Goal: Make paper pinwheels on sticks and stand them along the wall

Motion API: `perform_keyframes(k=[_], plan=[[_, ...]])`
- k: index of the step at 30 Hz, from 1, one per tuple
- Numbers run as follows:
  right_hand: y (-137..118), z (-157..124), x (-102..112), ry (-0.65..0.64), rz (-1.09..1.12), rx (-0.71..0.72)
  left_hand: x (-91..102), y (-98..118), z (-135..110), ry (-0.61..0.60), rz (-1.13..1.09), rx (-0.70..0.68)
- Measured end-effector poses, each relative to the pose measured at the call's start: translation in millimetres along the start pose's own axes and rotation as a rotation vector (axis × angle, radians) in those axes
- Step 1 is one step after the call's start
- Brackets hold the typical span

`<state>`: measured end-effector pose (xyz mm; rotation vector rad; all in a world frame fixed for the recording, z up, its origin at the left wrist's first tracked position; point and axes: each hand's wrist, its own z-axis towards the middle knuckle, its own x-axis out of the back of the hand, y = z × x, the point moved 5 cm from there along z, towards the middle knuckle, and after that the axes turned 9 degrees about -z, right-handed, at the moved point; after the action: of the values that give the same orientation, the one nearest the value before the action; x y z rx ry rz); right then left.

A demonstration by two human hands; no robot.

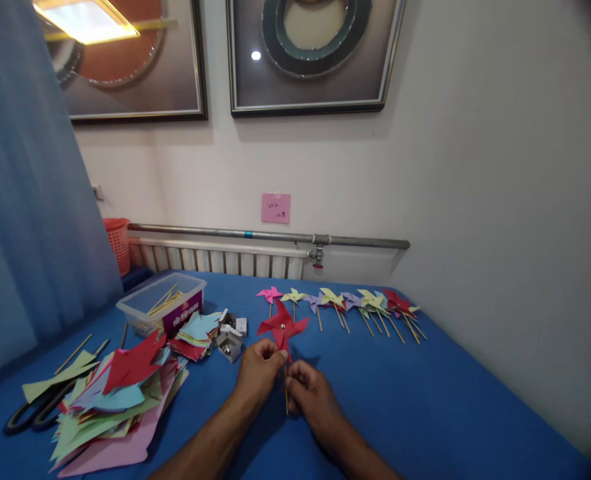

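Note:
A red paper pinwheel point(281, 325) with a shiny pin at its centre stands upright before me on a thin wooden stick point(286, 393). My left hand point(261, 369) is closed, thumb and fingers pinching near the lower blade and the top of the stick. Lower down, my right hand point(311, 395) is closed around the stick, its fingers curled. Behind them, several finished pinwheels point(332, 298) in pink, yellow, purple and red lie in a row on the blue table point(400, 407).
On the left lie a pile of coloured paper pieces point(120, 393) and black-handled scissors point(45, 408). A clear plastic box point(162, 301) holds wooden sticks. Small open boxes of pins point(230, 343) stand beside more cut paper point(198, 332). A pipe point(225, 232) and radiator run along the wall.

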<state>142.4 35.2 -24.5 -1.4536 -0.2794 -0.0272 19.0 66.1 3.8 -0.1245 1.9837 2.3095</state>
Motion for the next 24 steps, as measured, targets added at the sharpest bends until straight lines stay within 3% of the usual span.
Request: perform_keyframes(k=[9,17,24], plan=[[2.9,0.7,-0.8,0.006,0.012,-0.015,9.1,-2.2,3.2,0.074,0.079,-0.042],[-0.5,-0.3,-1.6,-0.008,0.016,-0.024,22.5,17.5,3.1,0.163,0.262,-0.151],[-3.7,-2.0,-2.1,-0.016,-0.007,-0.008,34.1,19.2,8.4,0.215,0.250,-0.155]])
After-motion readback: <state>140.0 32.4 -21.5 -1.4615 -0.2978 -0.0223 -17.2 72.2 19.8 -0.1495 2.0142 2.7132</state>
